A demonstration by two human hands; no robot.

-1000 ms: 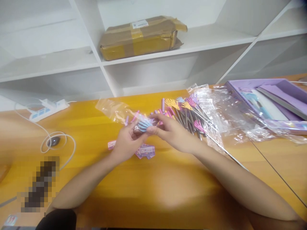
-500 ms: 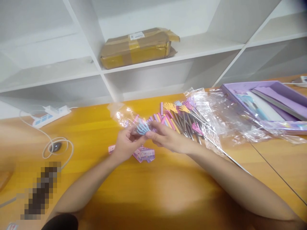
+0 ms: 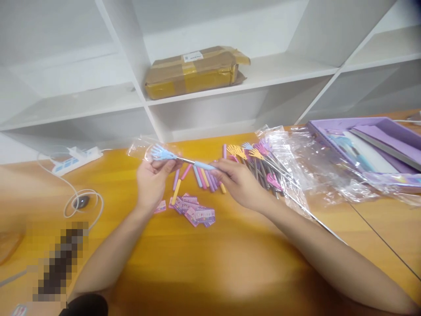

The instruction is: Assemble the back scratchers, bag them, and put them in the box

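A light-blue back scratcher with a hand-shaped head and a metal rod is held level between my hands. My left hand is closed under its head, and a clear plastic bag shows behind those fingers; whether the head lies inside the bag I cannot tell. My right hand grips the far end of the blue sleeve. Below and between the hands lie several coloured tubes and a small heap of pink and purple cards.
Right of the tubes, more back scratchers lie piled beside crumpled clear bags. A purple box stands at the far right. On the left are a power strip and a cabled mouse. A taped carton sits on the white shelf.
My hands have moved apart, the left one going left and the right one slightly right. The back scratcher's rod and blue sleeve now show between them, and more tubes and cards are uncovered.
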